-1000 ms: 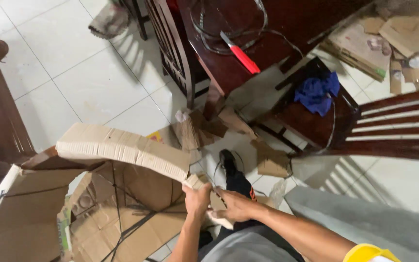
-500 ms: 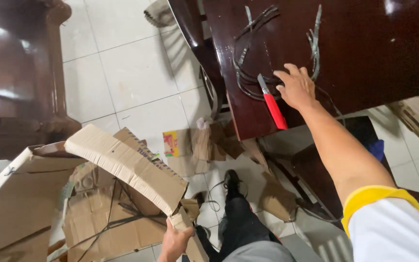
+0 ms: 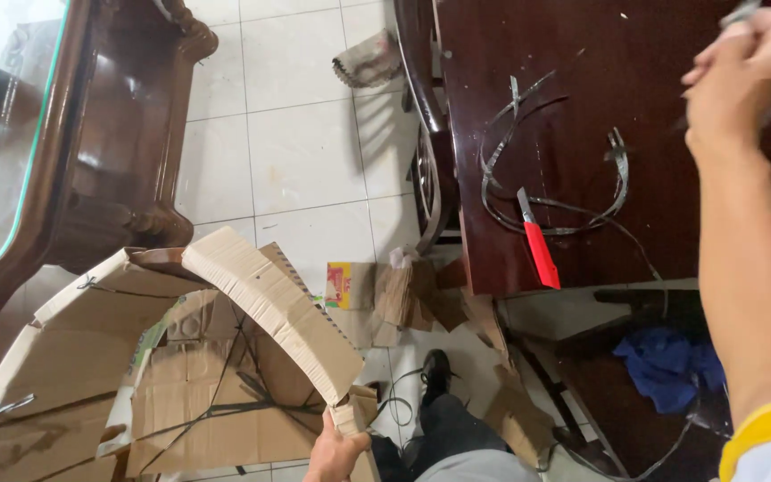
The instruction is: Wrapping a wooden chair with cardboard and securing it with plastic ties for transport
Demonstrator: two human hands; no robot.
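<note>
Left hand (image 3: 336,453), bottom centre of the frame: closed around the lower end of a long folded cardboard strip (image 3: 271,308). Strip itself: brown, corrugated, creased at several places, arching up and left above flattened cardboard sheets (image 3: 64,375) on the white tiled floor (image 3: 301,152). Right hand (image 3: 742,76), upper right corner: raised above the dark wooden bench (image 3: 671,134), fingers curled in on something thin and grey, blurred past telling what. Lower on the bench, centre right: red-handled utility knife (image 3: 537,245) among loose grey strapping bands (image 3: 564,170). Blue cloth (image 3: 667,366) at lower right. Dark carved wooden furniture (image 3: 109,125) at upper left.
</note>
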